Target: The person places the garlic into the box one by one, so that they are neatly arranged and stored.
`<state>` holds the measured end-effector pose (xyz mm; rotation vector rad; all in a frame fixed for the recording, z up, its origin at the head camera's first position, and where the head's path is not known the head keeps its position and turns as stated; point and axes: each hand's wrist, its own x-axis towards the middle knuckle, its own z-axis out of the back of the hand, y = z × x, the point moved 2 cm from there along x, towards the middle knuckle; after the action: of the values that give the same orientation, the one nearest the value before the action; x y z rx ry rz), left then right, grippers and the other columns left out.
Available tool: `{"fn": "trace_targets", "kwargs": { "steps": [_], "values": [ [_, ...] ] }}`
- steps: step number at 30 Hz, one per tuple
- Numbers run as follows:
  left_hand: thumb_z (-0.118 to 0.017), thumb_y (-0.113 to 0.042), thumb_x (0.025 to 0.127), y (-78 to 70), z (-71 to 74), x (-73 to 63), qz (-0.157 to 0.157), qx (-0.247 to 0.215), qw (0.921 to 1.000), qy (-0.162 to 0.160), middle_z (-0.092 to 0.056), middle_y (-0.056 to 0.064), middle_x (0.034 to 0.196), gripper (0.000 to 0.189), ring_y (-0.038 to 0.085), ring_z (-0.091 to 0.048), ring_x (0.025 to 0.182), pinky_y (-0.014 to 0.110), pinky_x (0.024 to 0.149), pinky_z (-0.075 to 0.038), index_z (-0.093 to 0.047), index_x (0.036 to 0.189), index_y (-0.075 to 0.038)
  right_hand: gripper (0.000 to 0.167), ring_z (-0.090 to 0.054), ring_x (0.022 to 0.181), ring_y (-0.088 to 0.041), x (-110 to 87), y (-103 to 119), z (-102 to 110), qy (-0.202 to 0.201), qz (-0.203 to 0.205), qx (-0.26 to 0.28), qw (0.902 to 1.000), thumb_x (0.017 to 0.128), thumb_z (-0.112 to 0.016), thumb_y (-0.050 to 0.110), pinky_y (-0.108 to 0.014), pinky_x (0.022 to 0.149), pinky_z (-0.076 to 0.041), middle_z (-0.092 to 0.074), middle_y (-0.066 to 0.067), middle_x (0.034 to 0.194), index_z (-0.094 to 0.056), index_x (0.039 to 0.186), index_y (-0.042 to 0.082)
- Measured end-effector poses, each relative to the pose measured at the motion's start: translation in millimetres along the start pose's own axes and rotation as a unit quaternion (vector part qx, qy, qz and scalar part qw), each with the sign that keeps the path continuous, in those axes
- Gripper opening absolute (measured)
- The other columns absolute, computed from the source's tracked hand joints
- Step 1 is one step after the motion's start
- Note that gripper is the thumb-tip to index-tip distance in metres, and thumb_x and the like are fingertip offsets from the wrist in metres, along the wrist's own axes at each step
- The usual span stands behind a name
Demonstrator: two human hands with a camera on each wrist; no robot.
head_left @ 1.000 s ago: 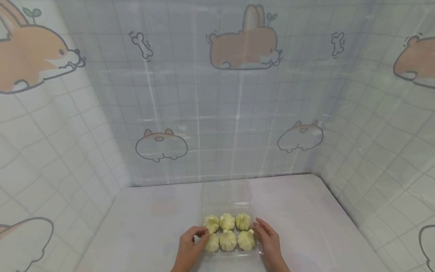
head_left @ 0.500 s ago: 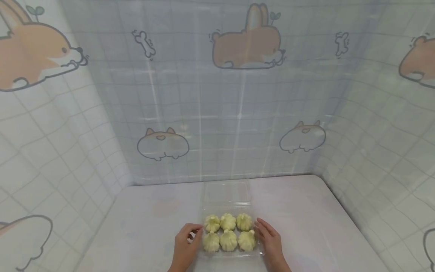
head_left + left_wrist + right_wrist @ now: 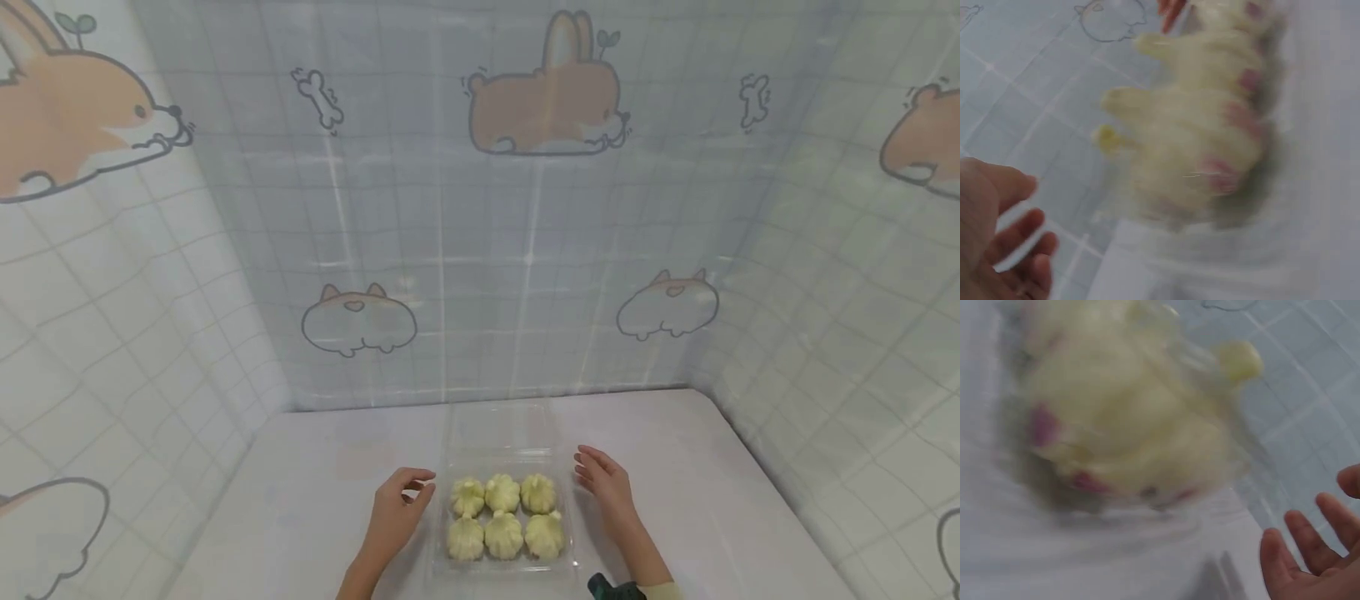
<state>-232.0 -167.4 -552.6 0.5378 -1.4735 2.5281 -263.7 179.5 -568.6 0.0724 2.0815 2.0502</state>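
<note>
A clear plastic clamshell box [image 3: 501,568] stands at the near middle of the table, its lid [image 3: 499,427] folded back behind it. Inside lie garlic bulbs [image 3: 504,535] in two rows of three, pale with purplish patches in the wrist views. My left hand [image 3: 397,505] hovers just left of the box, fingers loosely bent and holding nothing. On the other side, my right hand [image 3: 609,487] is apart from the box near its back right corner, fingers spread and relaxed. Motion blurs the garlic bulbs [image 3: 1191,144] in both wrist views.
The white table [image 3: 337,467] extends to both sides of the box. Behind it and at the sides hang grid-patterned sheets [image 3: 480,225] with cartoon dogs. A dark strapped device [image 3: 617,588] sits at the right wrist, by a pale sleeve [image 3: 663,592].
Both hands have come away from the box sides: the left moved left and slightly back, the right moved farther back and right. The garlic bulbs stay in place.
</note>
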Motion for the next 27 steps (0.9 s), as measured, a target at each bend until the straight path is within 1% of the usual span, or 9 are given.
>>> {"fn": "trace_targets", "kwargs": {
  "steps": [3,8,13,17,19,21,22,24,27],
  "values": [
    [-0.071,-0.008,0.089,1.6,6.6,15.0,0.034,0.001,0.9988,0.036,-0.066,0.001,0.103,0.017,0.019,-0.064,0.087,0.027,0.068,-0.052,-0.070,0.105,-0.010,0.044,-0.058,0.113,-0.036,18.0,6.3,2.6,0.019,-0.005,-0.036,0.9992,0.099,-0.058,0.026,-0.043,0.092,-0.049,-0.055,-0.025,0.130,-0.054,0.132,-0.004],
    [-0.071,-0.009,0.089,0.8,11.4,39.4,0.043,0.010,0.9971,0.061,-0.066,0.012,0.107,0.021,0.025,-0.065,0.090,0.032,0.072,-0.054,-0.068,0.110,-0.004,0.045,-0.059,0.111,-0.035,45.5,11.2,0.5,0.060,-0.007,-0.070,0.9957,0.098,-0.060,0.024,-0.042,0.091,-0.050,-0.054,-0.025,0.131,-0.054,0.132,-0.004],
    [-0.070,-0.013,0.090,4.1,3.6,62.2,0.065,0.021,0.9941,0.084,-0.066,0.016,0.109,0.029,0.028,-0.065,0.090,0.038,0.071,-0.054,-0.066,0.116,-0.002,0.045,-0.059,0.112,-0.038,66.8,13.7,-4.1,0.083,-0.011,-0.083,0.9931,0.097,-0.060,0.022,-0.043,0.091,-0.049,-0.054,-0.026,0.131,-0.054,0.131,-0.006],
    [-0.069,-0.013,0.091,15.1,-5.6,75.5,0.076,0.036,0.9917,0.097,-0.066,0.017,0.106,0.034,0.033,-0.064,0.092,0.043,0.074,-0.054,-0.063,0.120,0.003,0.044,-0.059,0.112,-0.038,76.4,12.1,-9.2,0.093,-0.020,-0.081,0.9921,0.096,-0.061,0.020,-0.042,0.090,-0.050,-0.054,-0.026,0.131,-0.055,0.130,-0.007],
    [-0.069,-0.015,0.091,21.3,-9.5,80.1,0.090,0.041,0.9893,0.107,-0.066,0.017,0.105,0.037,0.033,-0.064,0.094,0.042,0.074,-0.054,-0.061,0.122,0.004,0.044,-0.059,0.112,-0.037,79.5,11.0,-12.6,0.096,-0.028,-0.082,0.9915,0.096,-0.062,0.020,-0.041,0.089,-0.051,-0.054,-0.026,0.132,-0.055,0.129,-0.007],
    [-0.068,-0.017,0.092,27.3,-13.1,83.5,0.108,0.039,0.9862,0.119,-0.065,0.017,0.104,0.040,0.032,-0.064,0.092,0.040,0.071,-0.054,-0.059,0.124,0.006,0.044,-0.060,0.110,-0.036,81.9,10.1,-15.5,0.099,-0.031,-0.086,0.9908,0.096,-0.063,0.021,-0.041,0.088,-0.052,-0.053,-0.026,0.132,-0.056,0.129,-0.007],
    [-0.067,-0.018,0.093,29.9,-15.0,85.0,0.119,0.029,0.9845,0.126,-0.065,0.018,0.105,0.042,0.031,-0.064,0.091,0.040,0.070,-0.054,-0.058,0.125,0.008,0.045,-0.061,0.110,-0.036,82.9,9.8,-16.8,0.099,-0.032,-0.089,0.9906,0.095,-0.064,0.021,-0.041,0.087,-0.052,-0.053,-0.027,0.132,-0.056,0.129,-0.007],
    [-0.065,-0.020,0.094,35.1,-19.1,87.2,0.151,0.004,0.9793,0.134,-0.064,0.020,0.109,0.044,0.028,-0.065,0.090,0.038,0.070,-0.054,-0.056,0.127,0.009,0.046,-0.062,0.107,-0.034,84.5,9.1,-18.5,0.094,-0.033,-0.090,0.9909,0.094,-0.065,0.022,-0.040,0.086,-0.052,-0.054,-0.027,0.131,-0.056,0.128,-0.007],
    [-0.063,-0.021,0.096,41.1,-24.2,90.1,0.194,-0.038,0.9719,0.127,-0.064,0.023,0.114,0.044,0.026,-0.067,0.089,0.037,0.071,-0.055,-0.056,0.126,0.010,0.045,-0.064,0.102,-0.031,87.4,6.9,-19.6,0.079,-0.033,-0.084,0.9928,0.092,-0.068,0.020,-0.039,0.083,-0.053,-0.058,-0.025,0.126,-0.057,0.126,-0.008]
  ]
}}
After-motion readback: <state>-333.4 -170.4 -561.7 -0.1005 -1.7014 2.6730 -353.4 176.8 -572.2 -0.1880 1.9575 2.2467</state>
